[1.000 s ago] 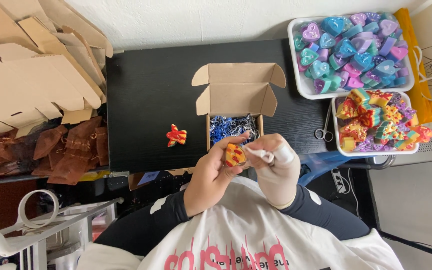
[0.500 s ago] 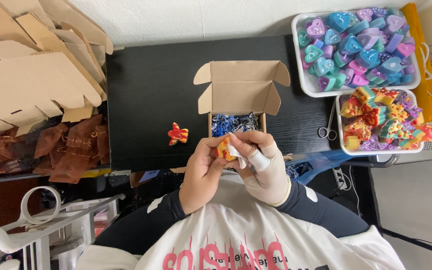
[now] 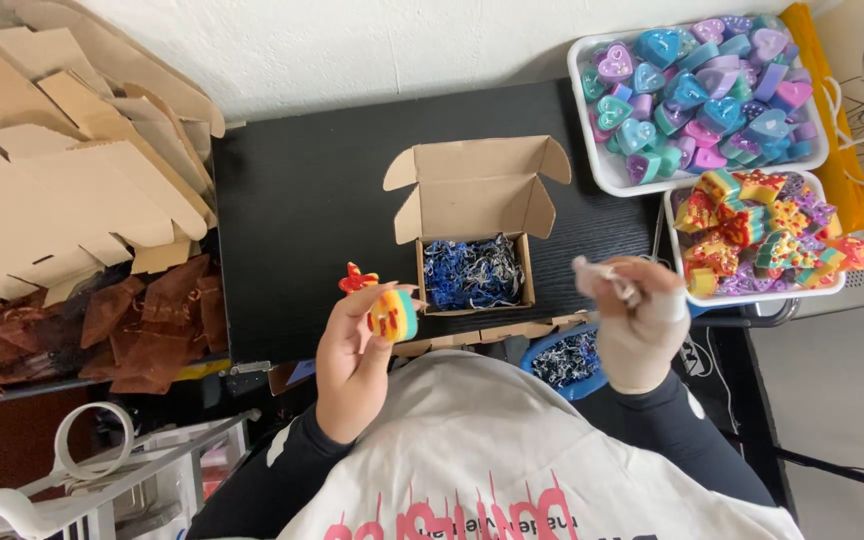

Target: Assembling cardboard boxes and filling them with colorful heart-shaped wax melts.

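Gripping, left hand (image 3: 352, 365): fingers curled around a small striped block (image 3: 393, 314), thumb on its face
Right hand (image 3: 639, 320): fingertips pinched on a crumpled bit of clear wrap (image 3: 600, 277), white tape around one finger
Pose: both forearms raised from the lap, hands well apart, palms turned inward
Block position: at the table edge (image 3: 302, 200), just left of the open cardboard box (image 3: 477, 225) with blue shredded filling
Nearby: red and orange piece (image 3: 357, 280) lying on the table beside the left fingers

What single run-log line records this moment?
left hand: holds striped soap | right hand: pinches crumpled wrapper | open box: blue shreds inside
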